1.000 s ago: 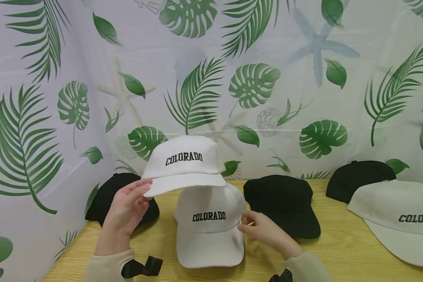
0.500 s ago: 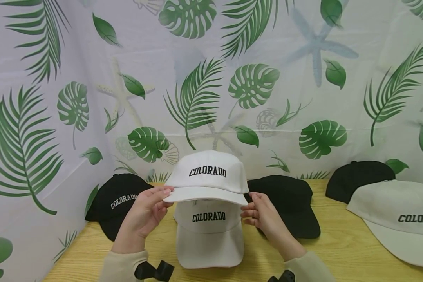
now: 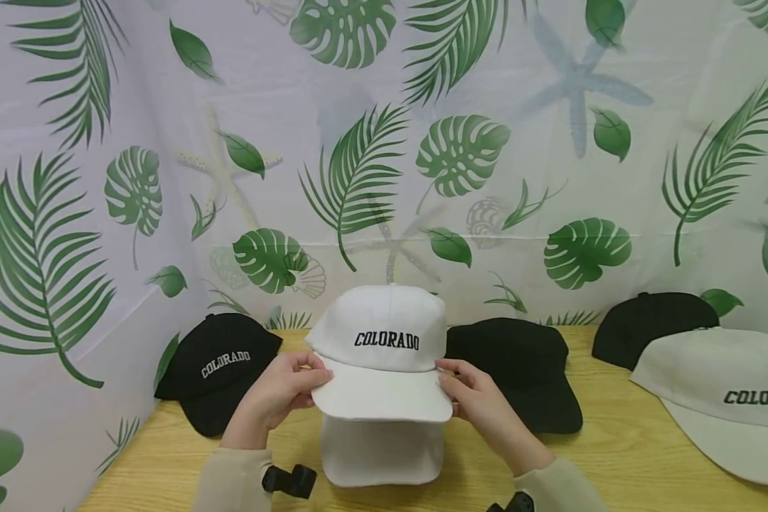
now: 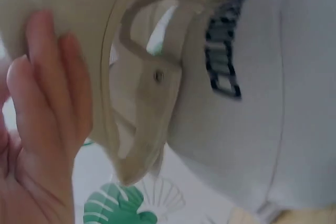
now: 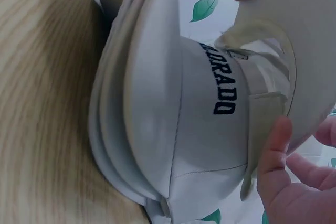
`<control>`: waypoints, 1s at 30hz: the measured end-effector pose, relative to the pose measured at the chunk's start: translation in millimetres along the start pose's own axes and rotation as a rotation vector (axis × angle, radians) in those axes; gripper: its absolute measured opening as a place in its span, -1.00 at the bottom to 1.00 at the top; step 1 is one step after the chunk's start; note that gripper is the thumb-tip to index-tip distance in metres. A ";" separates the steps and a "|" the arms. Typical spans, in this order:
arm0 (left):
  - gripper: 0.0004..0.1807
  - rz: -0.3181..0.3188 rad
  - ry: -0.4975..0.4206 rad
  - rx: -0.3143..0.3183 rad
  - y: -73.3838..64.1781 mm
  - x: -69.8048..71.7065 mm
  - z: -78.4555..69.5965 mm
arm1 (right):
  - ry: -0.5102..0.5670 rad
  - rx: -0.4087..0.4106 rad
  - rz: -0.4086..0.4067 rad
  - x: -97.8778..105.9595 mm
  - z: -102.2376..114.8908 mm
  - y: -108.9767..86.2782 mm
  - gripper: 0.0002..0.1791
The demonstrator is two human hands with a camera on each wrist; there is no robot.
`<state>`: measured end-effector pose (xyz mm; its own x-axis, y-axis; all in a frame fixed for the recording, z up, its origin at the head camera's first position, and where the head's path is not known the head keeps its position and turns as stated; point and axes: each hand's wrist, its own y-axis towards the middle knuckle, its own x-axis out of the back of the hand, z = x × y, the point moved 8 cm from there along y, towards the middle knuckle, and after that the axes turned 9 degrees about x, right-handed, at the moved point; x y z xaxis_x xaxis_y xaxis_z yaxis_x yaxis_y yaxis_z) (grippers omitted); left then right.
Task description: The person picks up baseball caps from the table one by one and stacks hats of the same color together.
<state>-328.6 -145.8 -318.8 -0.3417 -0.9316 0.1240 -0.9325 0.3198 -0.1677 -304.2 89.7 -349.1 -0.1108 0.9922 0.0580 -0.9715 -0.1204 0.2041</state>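
Note:
A white cap [image 3: 384, 395] lettered COLORADO is held by its brim between both hands. My left hand [image 3: 286, 387] pinches the brim's left edge, thumb on top, with its other fingers [image 4: 50, 72] under the brim. At the right edge my right hand [image 3: 480, 402] grips the brim likewise. Directly below sits another white COLORADO cap [image 3: 381, 455], of which the head view shows only the brim. In the right wrist view, stacked brims [image 5: 113, 129] show that this lower cap tops a nested pile. The held cap's back opening and strap [image 5: 265, 116] meet the lower cap's crown [image 5: 210, 145].
On the wooden table [image 3: 512, 473], a black COLORADO cap [image 3: 220, 373] lies to the left. Another black cap [image 3: 518, 377] is just right of the pile. Farther right are a third black cap [image 3: 653, 320] and an off-white cap [image 3: 729, 398]. A leaf-print cloth [image 3: 384, 85] hangs behind.
The held cap has moved right and down onto the pile, its brim tipping downward. My right hand has left the lower cap's side and taken the held cap's brim.

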 end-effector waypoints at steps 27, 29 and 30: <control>-0.75 0.019 0.421 0.174 11.4 2.5 40.2 | -0.401 -0.067 0.145 -1.3 -21.6 -1.4 -0.59; -0.77 0.011 0.433 0.182 12.3 2.6 41.6 | -0.420 -0.060 0.167 -3.1 -23.5 -1.4 -0.58; -0.77 0.005 0.439 0.190 12.7 2.8 42.3 | -0.430 -0.059 0.176 -3.9 -24.6 -1.4 -0.58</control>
<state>-336.4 -151.7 -362.0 -0.4015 -0.7561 0.5169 -0.9068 0.2491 -0.3400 -307.6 86.9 -373.7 -0.1903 0.8511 0.4894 -0.9572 -0.2715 0.1000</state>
